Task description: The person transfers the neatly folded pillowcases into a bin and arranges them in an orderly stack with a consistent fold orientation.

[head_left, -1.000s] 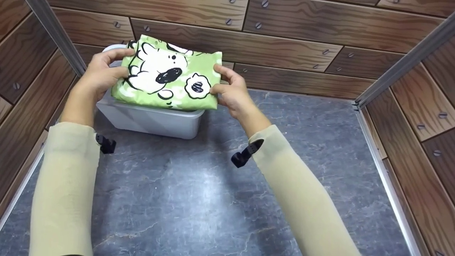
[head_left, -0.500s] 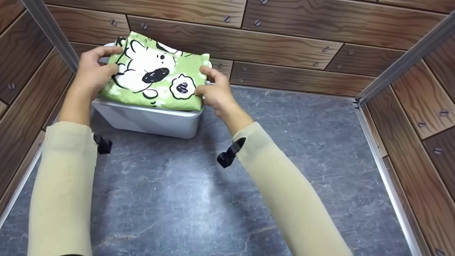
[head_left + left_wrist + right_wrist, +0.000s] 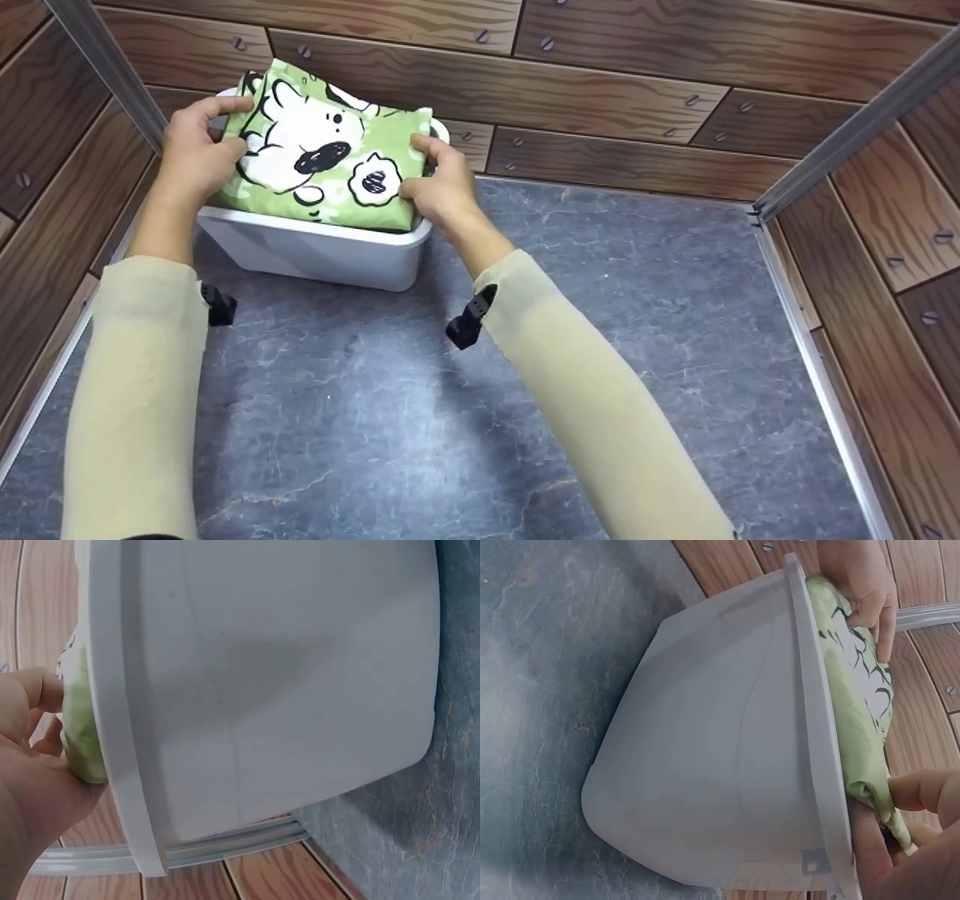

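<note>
A folded green cloth (image 3: 285, 165) with a white cartoon animal print lies in the mouth of a white plastic bin (image 3: 322, 255), bulging above its rim. My left hand (image 3: 196, 146) grips the cloth's left end, with thumb and a finger showing on top. At the right end, my right hand (image 3: 446, 187) holds the edge; the right wrist view shows its thumb on top and a finger tucked between the cloth (image 3: 851, 705) and the rim. The left wrist view shows the cloth's green side (image 3: 82, 727) beside the left hand (image 3: 37, 780). The bin's inside is hidden.
Wood-patterned walls (image 3: 600, 97) with metal corner rails (image 3: 855, 127) stand behind and at both sides. The bin sits in the far left corner on a grey marbled floor (image 3: 390, 420). A small black camera is strapped to each wrist.
Both hands have moved left with the cloth, the right hand further. The cloth, which overhung the bin's right side, now sits more within the rim, whose right corner shows.
</note>
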`<state>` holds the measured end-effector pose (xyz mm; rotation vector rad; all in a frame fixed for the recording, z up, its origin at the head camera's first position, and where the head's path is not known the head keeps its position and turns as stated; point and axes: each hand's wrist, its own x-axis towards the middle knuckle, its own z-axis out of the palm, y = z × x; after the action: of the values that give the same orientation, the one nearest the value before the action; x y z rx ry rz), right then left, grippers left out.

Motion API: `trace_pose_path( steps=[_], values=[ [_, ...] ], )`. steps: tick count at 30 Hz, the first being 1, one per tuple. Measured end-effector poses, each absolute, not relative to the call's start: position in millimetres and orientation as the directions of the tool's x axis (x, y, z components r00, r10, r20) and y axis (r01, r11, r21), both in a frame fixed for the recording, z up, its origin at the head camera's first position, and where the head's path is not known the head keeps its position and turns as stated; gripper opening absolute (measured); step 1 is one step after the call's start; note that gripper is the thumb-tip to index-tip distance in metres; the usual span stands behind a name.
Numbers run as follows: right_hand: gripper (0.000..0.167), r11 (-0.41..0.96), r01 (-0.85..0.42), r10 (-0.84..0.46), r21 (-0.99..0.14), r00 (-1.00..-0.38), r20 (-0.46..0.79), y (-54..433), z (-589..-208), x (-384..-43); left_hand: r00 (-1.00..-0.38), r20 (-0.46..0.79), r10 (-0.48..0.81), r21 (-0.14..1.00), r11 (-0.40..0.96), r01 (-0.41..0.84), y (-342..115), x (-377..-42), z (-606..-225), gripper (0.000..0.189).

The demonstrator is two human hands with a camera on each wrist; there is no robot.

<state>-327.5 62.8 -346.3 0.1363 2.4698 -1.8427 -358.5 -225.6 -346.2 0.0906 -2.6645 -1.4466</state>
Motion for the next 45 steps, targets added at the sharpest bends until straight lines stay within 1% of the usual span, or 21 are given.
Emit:
trace_pose_path(
  steps=[5,21,27,32,45],
  values=[
    [0.077,0.301,0.090,0.014,-0.949,-0.996,-0.090,59.7,-345.1,-327.5,-0.992,0.064,-0.113,0.807,0.590,-0.015,-225.3,-358.4,-348.1,0.055],
    [0.074,0.327,0.111,0.026,-0.938,-0.994,-0.108,58.3,-344.5,-327.8,-0.992,0.058,-0.114,0.809,0.587,-0.020,-227.6,-358.8,-351.6,0.053],
    [0.074,0.364,0.129,0.032,-0.923,-0.991,-0.126,58.4,-344.5,-330.0,-0.996,0.024,-0.090,0.799,0.600,-0.035,-229.9,-359.3,-352.6,0.053],
    [0.073,0.396,0.112,0.016,-0.911,-0.993,-0.115,58.0,-345.1,-331.2,-0.997,0.000,-0.082,0.791,0.610,-0.050,-230.7,-359.1,-352.9,0.054],
    [0.074,0.410,0.109,0.018,-0.905,-0.994,-0.112,58.1,-344.7,-332.5,-0.997,-0.017,-0.075,0.780,0.623,-0.061,-231.7,-361.0,-354.9,0.054]
  ],
)
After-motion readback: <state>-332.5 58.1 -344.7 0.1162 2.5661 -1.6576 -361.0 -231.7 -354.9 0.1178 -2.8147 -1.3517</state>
